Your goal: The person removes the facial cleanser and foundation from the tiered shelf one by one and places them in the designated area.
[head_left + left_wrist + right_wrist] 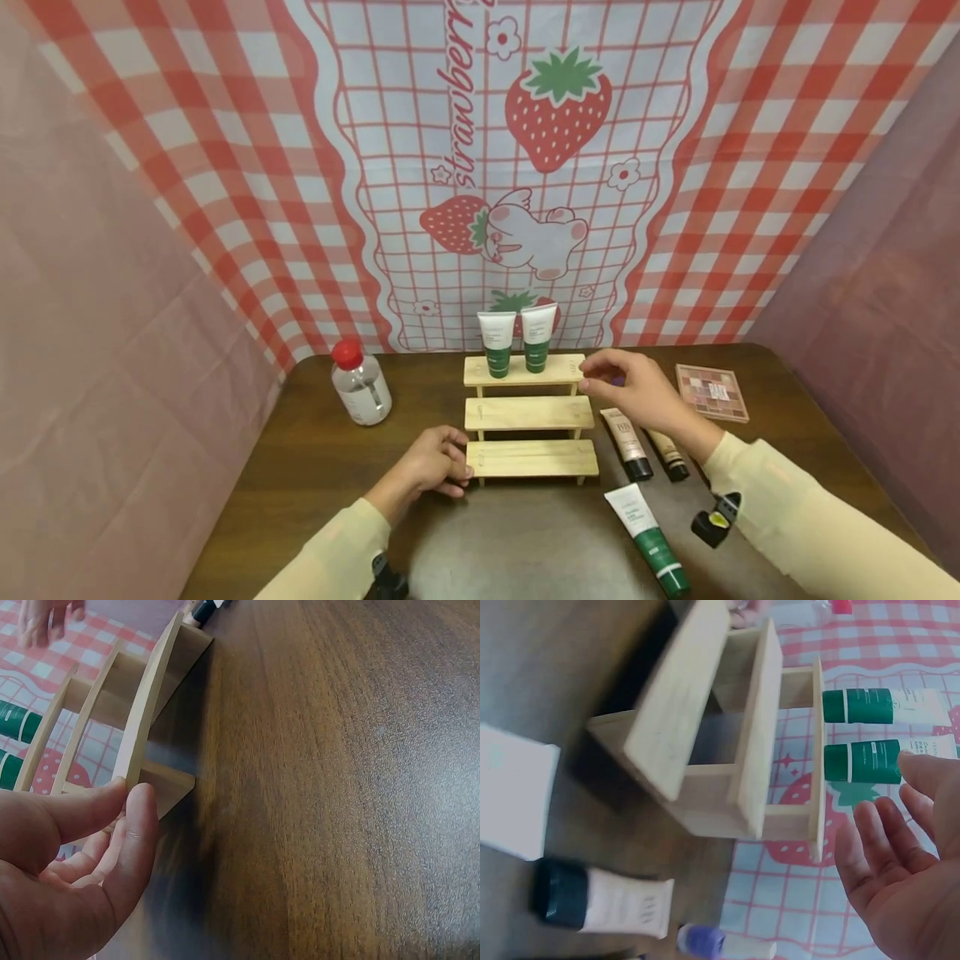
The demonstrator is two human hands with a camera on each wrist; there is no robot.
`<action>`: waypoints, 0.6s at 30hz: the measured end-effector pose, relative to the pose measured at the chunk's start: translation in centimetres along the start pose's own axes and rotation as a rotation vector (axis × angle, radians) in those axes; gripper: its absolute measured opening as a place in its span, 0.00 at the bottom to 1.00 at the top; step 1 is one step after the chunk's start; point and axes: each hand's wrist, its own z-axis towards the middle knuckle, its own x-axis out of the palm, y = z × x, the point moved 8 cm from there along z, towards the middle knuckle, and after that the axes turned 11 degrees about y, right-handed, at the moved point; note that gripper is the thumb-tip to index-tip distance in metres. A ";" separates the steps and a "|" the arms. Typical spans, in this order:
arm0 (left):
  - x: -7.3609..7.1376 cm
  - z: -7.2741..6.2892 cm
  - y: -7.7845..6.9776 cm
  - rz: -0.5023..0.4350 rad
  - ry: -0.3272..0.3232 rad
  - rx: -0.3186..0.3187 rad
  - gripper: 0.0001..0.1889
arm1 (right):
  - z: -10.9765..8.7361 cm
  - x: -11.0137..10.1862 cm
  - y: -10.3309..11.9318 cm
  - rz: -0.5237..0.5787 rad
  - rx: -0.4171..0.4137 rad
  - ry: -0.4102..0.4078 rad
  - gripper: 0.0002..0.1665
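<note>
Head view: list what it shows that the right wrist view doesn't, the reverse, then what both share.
Head only: the makeup palette, the printed word "strawberry".
Right wrist only: the flat face of a wooden side panel, the purple-capped item's white end.
Both: the wooden stand, two upright tubes, the red-capped bottle, some of the left hand, the right hand.

Right of the fingers of the left hand (431, 462), touching: rack (528, 412). Behind and left of them: bottle (362, 390). Left of the fingers of the right hand (641, 387), on the rack's top step (566, 367): first tube (497, 343), beside it second tube (537, 337). In front of those fingers, right of the rack: third tube (626, 442), fourth tube (666, 454); farther forward, fifth tube (647, 540). Right of the same fingers: palette (711, 392).
</note>
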 end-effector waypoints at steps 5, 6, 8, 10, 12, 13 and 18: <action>0.0 0.1 -0.1 0.011 0.005 -0.001 0.27 | 2.7 0.1 0.7 0.021 -0.006 -0.018 0.20; 0.1 0.1 -0.1 0.013 0.006 0.000 0.27 | 3.1 0.1 0.7 0.031 -0.003 -0.020 0.21; 0.1 0.1 -0.2 0.016 0.008 -0.001 0.27 | 3.7 0.1 0.7 0.044 0.005 -0.024 0.21; 0.1 0.0 -0.2 0.020 0.008 -0.004 0.27 | 4.2 0.1 0.7 0.062 0.019 -0.023 0.22; 0.1 0.0 -0.2 0.022 0.008 -0.008 0.27 | 4.5 0.3 0.6 0.078 0.029 -0.016 0.23; 0.1 0.0 -0.2 0.024 0.008 -0.009 0.27 | 4.6 0.4 0.5 0.089 0.031 -0.014 0.24; 0.0 -0.1 -0.1 0.027 0.005 -0.014 0.27 | 5.1 0.6 0.6 0.122 0.035 -0.011 0.27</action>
